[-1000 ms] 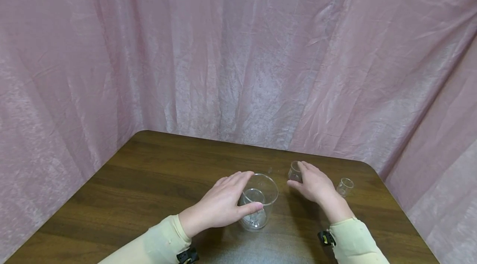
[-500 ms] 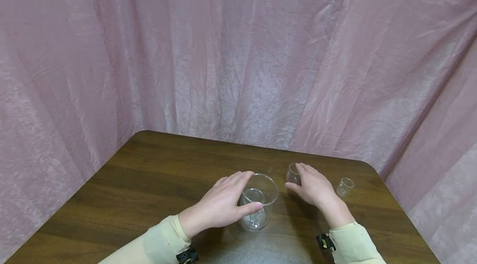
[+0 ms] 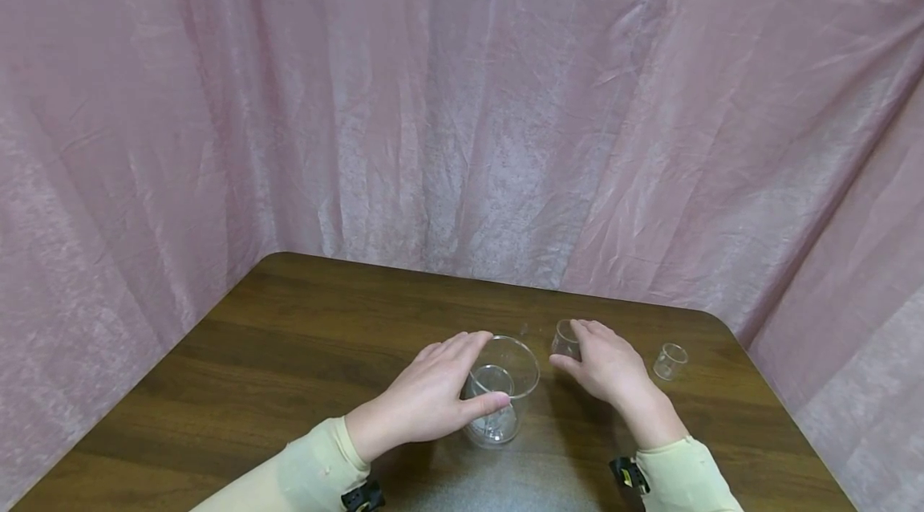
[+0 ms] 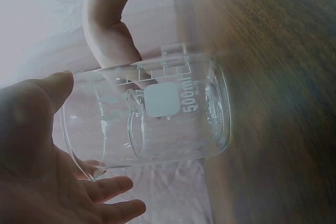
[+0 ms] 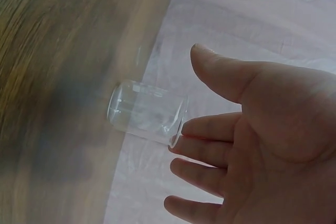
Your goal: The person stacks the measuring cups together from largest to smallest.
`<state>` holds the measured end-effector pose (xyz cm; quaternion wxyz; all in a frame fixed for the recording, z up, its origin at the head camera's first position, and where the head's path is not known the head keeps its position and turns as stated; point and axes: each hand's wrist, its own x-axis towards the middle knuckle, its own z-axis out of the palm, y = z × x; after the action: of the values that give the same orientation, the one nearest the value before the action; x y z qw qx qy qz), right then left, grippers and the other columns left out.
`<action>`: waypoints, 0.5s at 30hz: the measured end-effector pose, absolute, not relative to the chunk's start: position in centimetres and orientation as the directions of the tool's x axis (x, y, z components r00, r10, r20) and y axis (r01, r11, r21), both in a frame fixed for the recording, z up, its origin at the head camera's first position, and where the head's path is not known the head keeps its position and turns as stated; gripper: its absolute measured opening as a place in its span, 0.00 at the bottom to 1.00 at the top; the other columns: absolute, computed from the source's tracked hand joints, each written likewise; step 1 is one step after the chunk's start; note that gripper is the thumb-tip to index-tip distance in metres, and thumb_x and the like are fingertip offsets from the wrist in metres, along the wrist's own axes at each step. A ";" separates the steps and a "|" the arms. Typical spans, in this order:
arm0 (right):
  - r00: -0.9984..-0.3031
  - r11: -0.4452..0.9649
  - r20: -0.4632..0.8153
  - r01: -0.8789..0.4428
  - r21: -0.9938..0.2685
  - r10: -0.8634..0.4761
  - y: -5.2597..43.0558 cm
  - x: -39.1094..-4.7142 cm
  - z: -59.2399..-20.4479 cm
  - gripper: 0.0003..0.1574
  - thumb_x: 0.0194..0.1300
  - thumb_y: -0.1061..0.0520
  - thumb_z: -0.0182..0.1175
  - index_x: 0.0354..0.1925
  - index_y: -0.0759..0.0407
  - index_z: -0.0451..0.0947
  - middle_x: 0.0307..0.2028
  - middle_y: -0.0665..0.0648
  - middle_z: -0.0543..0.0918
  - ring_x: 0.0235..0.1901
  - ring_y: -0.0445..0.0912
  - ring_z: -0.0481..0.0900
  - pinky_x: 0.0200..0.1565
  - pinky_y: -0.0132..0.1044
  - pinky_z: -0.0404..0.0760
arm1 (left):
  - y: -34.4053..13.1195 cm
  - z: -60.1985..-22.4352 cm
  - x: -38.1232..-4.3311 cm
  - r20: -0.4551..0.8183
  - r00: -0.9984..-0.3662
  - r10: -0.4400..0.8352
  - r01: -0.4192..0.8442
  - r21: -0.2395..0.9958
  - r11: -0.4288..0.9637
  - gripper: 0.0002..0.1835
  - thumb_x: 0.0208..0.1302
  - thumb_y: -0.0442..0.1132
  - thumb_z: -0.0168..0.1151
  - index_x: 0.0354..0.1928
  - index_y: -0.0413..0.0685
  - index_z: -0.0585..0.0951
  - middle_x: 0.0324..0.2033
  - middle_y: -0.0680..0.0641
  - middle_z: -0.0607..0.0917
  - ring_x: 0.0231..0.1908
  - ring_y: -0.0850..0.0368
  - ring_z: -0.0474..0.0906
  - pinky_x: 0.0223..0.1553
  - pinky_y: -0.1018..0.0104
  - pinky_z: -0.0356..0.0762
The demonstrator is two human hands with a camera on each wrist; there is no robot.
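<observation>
The left hand (image 3: 426,400) holds the large beaker (image 3: 523,384) at its rim, thumb on the near side and fingers round the left; the beaker stands upright on the desk (image 3: 325,327) with a smaller glass (image 3: 494,381) inside it. The right hand (image 3: 609,363) is spread and relaxed, a small beaker (image 3: 564,342) upright between thumb and fingers, fingertips at its rim and thumb apart. A second cup (image 3: 670,362) stands to that hand's right.
</observation>
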<state>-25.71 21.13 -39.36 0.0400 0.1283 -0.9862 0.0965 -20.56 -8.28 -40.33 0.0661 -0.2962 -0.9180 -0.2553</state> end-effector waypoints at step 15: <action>-0.973 0.958 0.097 -0.224 -0.181 -0.209 20.8 -25.5 -38.6 0.46 0.75 0.36 0.69 0.73 0.69 0.76 0.70 0.72 0.80 0.71 0.70 0.75 0.67 0.69 0.76 | -8.3 -40.3 -20.6 0.288 -0.807 0.516 0.590 0.431 0.683 0.45 0.76 0.71 0.62 0.81 0.50 0.69 0.73 0.49 0.78 0.74 0.49 0.73 0.74 0.38 0.69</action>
<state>-25.48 20.78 -38.62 0.0385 0.1095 -0.9886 0.0957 -20.57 -8.28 -40.28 0.0719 -0.3024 -0.9144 -0.2592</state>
